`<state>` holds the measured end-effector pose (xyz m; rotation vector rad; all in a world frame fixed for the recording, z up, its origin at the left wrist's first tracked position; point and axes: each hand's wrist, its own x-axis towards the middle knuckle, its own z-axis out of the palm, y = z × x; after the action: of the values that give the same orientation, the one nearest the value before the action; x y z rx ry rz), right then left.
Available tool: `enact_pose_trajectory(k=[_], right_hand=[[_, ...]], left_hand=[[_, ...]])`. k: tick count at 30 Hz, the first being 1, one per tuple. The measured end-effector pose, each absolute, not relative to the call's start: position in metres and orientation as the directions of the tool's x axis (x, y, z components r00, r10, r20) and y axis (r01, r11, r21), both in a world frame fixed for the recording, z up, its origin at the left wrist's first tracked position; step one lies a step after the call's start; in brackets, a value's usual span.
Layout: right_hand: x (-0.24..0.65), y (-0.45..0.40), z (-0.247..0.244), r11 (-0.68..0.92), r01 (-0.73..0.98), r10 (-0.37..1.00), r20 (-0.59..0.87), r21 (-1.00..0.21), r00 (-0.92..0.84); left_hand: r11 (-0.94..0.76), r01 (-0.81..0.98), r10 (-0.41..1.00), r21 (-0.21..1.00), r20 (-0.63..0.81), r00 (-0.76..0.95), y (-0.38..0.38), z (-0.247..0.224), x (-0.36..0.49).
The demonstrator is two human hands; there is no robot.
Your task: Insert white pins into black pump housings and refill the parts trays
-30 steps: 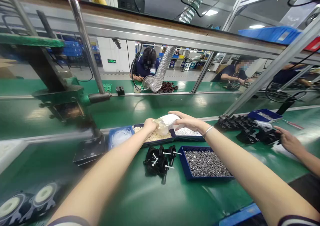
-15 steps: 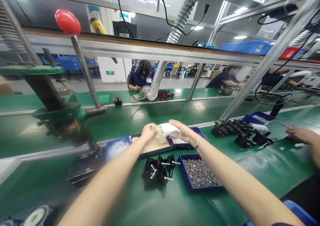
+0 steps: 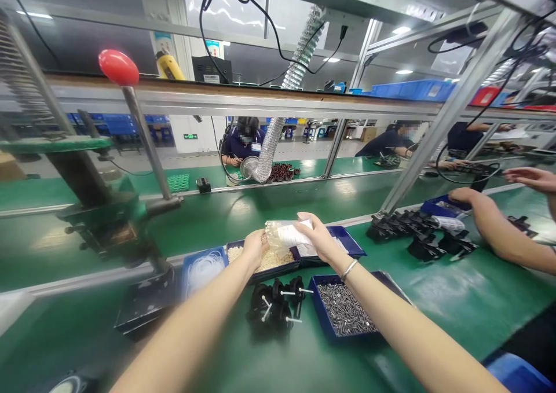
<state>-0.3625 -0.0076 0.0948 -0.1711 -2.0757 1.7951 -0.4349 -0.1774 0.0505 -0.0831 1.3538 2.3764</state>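
Note:
A clear plastic bag (image 3: 281, 234) with a white label is held over the bins. My right hand (image 3: 319, 239) grips its right side around the label. At the other end, the fingers of my left hand (image 3: 253, 248) are closed on the bag's edge, where small pale pieces show. Directly below is a blue bin (image 3: 274, 274) of small cream-coloured parts, partly hidden by my left hand. Behind my right hand sits another blue bin (image 3: 354, 243) with white contents. Black parts with white pins (image 3: 278, 303) stand on the green bench in front.
A blue bin of metal screws (image 3: 321, 315) lies under my right forearm. To the left are a tray of clear tubing (image 3: 204, 268) and a press with a red-knobbed lever (image 3: 119, 67). At right, a co-worker's arm (image 3: 499, 231) extends near black parts (image 3: 402, 228).
The bag now lies flatter, its left end raised between my hands. At right, the co-worker's hand has reached into a blue bin and a second hand has appeared. My view has tilted slightly.

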Motion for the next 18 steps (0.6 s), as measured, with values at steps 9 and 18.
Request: enact_pose_trajectory(k=[9,18], right_hand=[[-0.356,-0.001,0.091,0.530,-0.356,0.189,0.516,-0.770,-0.835],[-0.349,-0.008,0.080,0.716,-0.511,-0.068,0.681,-0.476,-0.729]], left_hand=[[-0.420,-0.385,0.259,0.822,-0.298,-0.919,-0.182,0.050,-0.442],[-0.488,-0.444,0.364,0.752,-0.287,-0.886,-0.182,0.049,-0.443]])
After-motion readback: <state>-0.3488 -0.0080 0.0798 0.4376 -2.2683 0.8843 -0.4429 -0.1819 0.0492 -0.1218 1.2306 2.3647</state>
